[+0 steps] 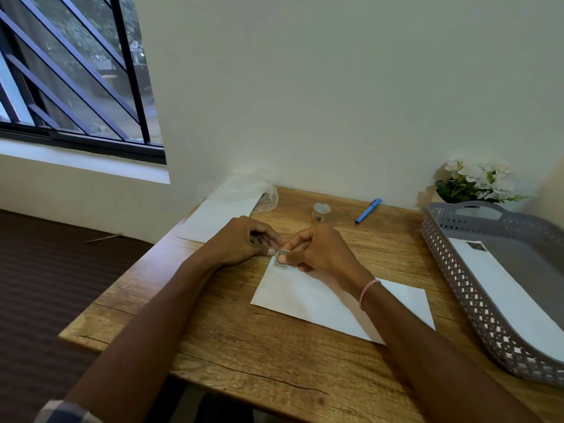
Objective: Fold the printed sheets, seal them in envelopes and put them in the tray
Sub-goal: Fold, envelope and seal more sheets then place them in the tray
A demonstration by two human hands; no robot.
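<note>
A white envelope [308, 297] lies flat on the wooden table [244, 355], partly under my right forearm. At its far left corner sits a small greenish stamp [280, 259]. My right hand [323, 251] pinches the stamp between thumb and fingers. My left hand [244, 241] is curled beside it, its thumb tip touching the stamp's left edge. A grey perforated tray [457, 282] stands at the right with a stamped white envelope [512, 297] inside.
A stack of white sheets [218, 216] with clear plastic wrap [244, 186] lies at the table's far left. A small white jar [321, 212] and a blue pen [367, 210] sit near the wall. White flowers [479, 178] stand behind the tray.
</note>
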